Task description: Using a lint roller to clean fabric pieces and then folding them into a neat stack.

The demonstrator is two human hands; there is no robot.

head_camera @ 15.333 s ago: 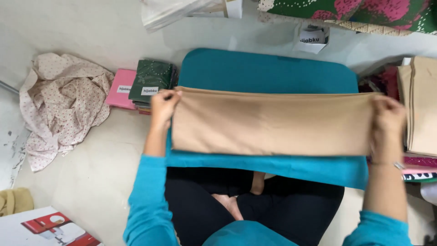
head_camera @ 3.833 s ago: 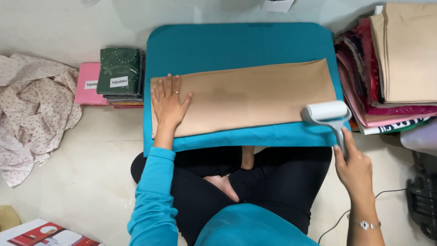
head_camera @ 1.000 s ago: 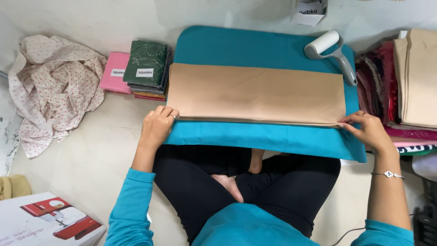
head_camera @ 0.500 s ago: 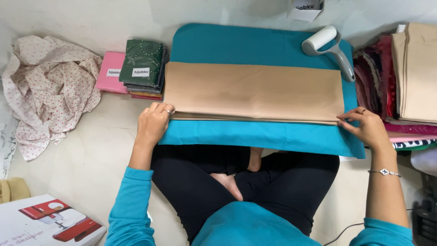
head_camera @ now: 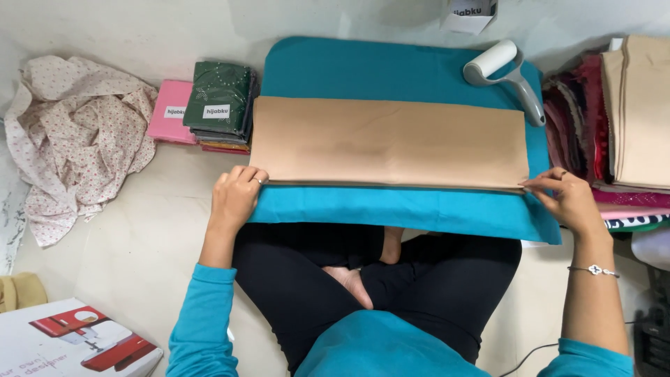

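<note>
Tan cloth (head_camera: pixel 388 143) lies folded flat on the teal mat (head_camera: pixel 391 70), mid-fold step. Left hand (head_camera: pixel 234 197) pinches the near left corner, right hand (head_camera: pixel 569 199) pinches the near right corner. Next move likely needs both corners lifted evenly, clear of the lint roller (head_camera: pixel 504 70) far right.

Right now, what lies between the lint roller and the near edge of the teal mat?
In the head view, the folded tan cloth lies across the teal mat between the lint roller and the mat's near edge.
</note>
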